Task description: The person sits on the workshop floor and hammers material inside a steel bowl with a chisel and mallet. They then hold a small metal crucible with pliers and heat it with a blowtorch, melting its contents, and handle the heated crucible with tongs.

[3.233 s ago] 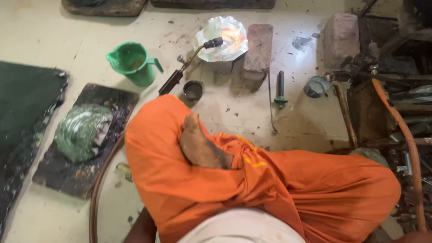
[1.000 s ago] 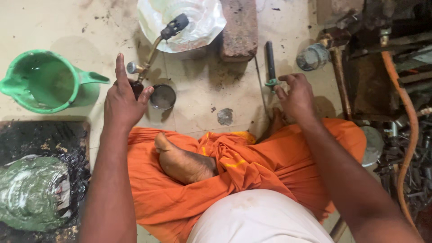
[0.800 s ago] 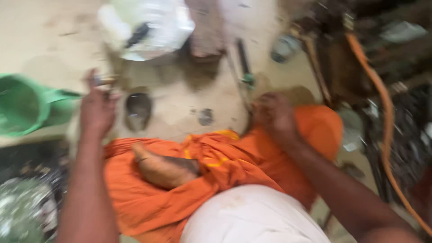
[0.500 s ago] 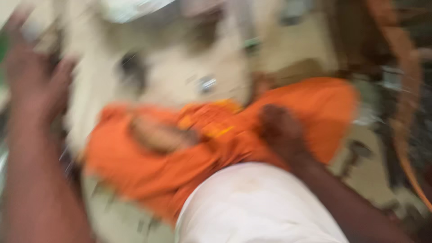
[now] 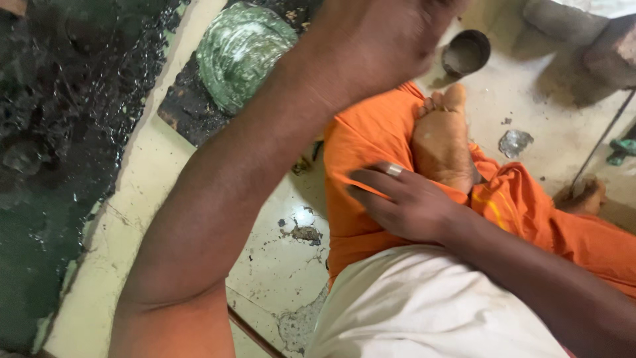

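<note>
Dark slab [image 5: 59,132]: a black, wet-looking mass is filling the left side of the frame, with no hand touching it.

Glass lump [image 5: 242,46]: a rounded, green-tinted glassy piece is lying on a dark board [image 5: 182,109] at the upper left centre, just left of the raised forearm and well apart from both hands.

Left hand [image 5: 377,36]: it is hanging high at the top centre, close to the lens, back of the hand toward the camera; the fingers are running out of frame, so I cannot tell whether it is spread, curled or carrying anything.

Right hand [image 5: 404,202]: it is lying flat at centre frame, fingers narrow and together, pressing on the orange cloth [image 5: 361,152] over the lap, a ring on one finger; it is holding nothing beyond the fold of cloth.

Foot [image 5: 440,142]: a bare sole is resting just right of the right hand's fingertips, touching the cloth.

Small cup [image 5: 466,52]: a dark round cup is standing on the floor at the upper right centre, just right of the left hand.

Step in hand: judging by this, the person is settling the cloth and seat rather than working a piece.

Next move: it is calling for the left hand to come down clear of the view, toward the things on the floor near it.
</note>
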